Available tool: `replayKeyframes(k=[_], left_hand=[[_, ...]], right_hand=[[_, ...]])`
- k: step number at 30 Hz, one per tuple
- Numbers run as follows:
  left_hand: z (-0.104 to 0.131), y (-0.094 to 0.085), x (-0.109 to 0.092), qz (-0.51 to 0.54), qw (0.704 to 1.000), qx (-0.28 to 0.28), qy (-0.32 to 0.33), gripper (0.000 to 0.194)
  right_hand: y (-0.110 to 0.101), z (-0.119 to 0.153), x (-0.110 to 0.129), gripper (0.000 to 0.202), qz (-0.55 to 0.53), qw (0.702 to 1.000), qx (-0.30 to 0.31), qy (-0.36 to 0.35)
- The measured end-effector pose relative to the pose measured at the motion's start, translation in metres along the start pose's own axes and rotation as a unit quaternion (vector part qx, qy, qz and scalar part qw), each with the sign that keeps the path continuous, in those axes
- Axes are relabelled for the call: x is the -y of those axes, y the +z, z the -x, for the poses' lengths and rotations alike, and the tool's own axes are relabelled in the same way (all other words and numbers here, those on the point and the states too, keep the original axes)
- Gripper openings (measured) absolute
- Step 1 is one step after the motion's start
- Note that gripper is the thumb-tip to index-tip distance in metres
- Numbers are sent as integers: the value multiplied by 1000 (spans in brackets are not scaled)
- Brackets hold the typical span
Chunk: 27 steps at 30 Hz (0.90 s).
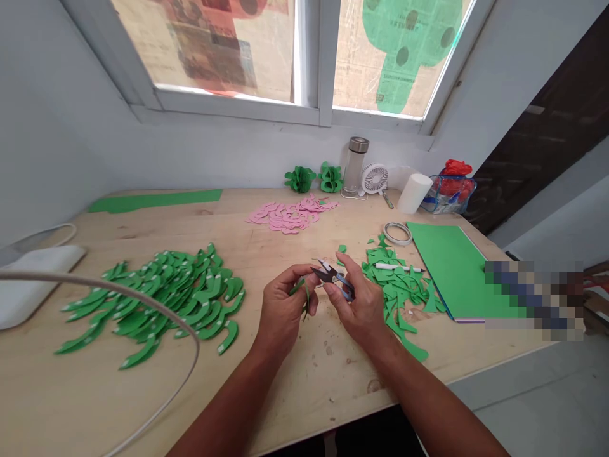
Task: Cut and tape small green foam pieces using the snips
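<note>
Near the middle of the table, my left hand (283, 308) pinches a small curled piece of green paper (306, 295) between thumb and fingers. My right hand (364, 304) is closed around small thread snips (343, 284) with dark blades and blue handles. The blades are spread and point left, close to my left fingertips. A small white bit shows by the blades; what it is, I cannot tell. On the left lies a heap of curved green paper pieces (176, 295) with white patches at their ends. Green paper scraps (394, 289) are piled beside my right hand.
A white pen (397, 267) rests on the scraps, with a tape roll (398, 233) behind. Green sheets (457, 273) lie to the right. Pink cutouts (290, 214), a glass bottle (354, 168) and a small fan (375, 179) are farther back. A pale cable (162, 304) arcs across the left foreground.
</note>
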<state>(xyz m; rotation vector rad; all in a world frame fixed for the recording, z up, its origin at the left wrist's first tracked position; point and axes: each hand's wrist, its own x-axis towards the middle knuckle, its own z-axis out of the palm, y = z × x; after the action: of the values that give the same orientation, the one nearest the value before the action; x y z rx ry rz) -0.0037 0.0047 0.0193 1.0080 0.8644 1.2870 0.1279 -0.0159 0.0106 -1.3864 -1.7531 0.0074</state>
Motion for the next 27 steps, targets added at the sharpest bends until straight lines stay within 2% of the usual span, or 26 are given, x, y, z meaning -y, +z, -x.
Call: replayKeyframes(k=[10, 27], left_hand=[[1, 1, 0, 26, 1000, -12, -2, 22], [1, 0, 1, 34, 999, -3, 2, 13]], right_hand=[[0, 1, 2, 46, 1, 1000, 6, -13], [1, 0, 2, 43, 9, 1000, -9, -28]])
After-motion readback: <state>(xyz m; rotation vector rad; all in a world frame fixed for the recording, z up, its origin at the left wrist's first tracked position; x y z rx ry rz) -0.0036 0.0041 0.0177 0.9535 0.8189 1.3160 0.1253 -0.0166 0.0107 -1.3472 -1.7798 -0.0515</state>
